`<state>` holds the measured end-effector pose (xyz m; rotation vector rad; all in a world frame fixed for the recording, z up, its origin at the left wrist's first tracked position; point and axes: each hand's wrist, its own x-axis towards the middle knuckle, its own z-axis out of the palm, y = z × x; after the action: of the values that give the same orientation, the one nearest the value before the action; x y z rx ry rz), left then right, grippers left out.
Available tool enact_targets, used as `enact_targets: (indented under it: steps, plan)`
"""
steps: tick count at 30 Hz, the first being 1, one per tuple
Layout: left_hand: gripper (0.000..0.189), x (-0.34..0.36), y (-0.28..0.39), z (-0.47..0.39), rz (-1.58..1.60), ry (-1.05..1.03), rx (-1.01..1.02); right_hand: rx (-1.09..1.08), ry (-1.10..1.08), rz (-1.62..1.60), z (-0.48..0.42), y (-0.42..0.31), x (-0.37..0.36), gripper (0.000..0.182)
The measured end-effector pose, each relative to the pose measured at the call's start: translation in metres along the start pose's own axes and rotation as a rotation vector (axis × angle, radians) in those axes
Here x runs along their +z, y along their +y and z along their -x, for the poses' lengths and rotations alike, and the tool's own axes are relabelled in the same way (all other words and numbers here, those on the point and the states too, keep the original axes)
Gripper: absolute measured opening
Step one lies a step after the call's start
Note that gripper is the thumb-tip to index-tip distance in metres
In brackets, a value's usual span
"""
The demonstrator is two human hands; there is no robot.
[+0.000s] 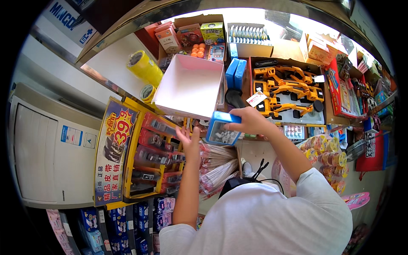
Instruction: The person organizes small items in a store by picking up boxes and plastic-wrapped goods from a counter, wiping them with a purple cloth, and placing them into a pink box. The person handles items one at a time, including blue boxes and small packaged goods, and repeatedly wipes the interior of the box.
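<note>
A small blue box with a clear window [223, 127] is gripped at its right side by my right hand [248, 121], just in front of a shelf. My left hand [189, 135] is raised to the left of that box, fingers spread, with nothing in it. Beyond both hands an open white cardboard box [191, 84] stands tilted, and its visible inside holds nothing. More blue boxes [236, 74] stand to its right, behind a dark rounded object [235, 98]. A carton of yellow toy excavators [288, 91] lies further right.
Rolls of yellow tape [145, 68] stand at the left. A yellow rack of packaged belts [156, 149] is beside my left arm, near a white air conditioner [38, 149]. Bundled thin sticks [220, 164] stand below the shelf. Packaged cups [328, 156] hang at the right.
</note>
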<state>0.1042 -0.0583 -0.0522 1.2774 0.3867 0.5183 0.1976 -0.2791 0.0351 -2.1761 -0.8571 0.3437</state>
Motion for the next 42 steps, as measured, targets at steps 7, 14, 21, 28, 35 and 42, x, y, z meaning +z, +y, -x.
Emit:
enact_targets:
  steps: [7,14,21,28,35,42]
  plan:
    - [0.08,0.019,0.002,-0.083,0.088,0.164,-0.512,0.101,0.491,-0.177,-0.049,-0.019,0.001,0.048]
    - [0.101,0.005,0.003,-0.065,0.35,0.049,-0.393,0.068,0.328,0.0,-0.104,-0.049,0.039,0.051]
    - [0.097,-0.008,0.019,-0.011,0.27,0.091,-0.284,-0.036,0.199,0.18,-0.12,-0.101,0.089,0.049]
    - [0.058,-0.046,0.0,-0.015,0.363,0.049,-0.246,-0.206,0.129,0.162,-0.103,-0.134,0.128,0.047]
    - [0.048,-0.028,0.03,-0.002,0.328,0.056,-0.194,-0.385,-0.049,-0.029,-0.091,-0.129,0.125,0.057]
    - [0.058,-0.043,0.037,0.017,0.357,0.298,-0.179,-0.278,0.389,-0.153,-0.075,-0.057,0.033,0.032]
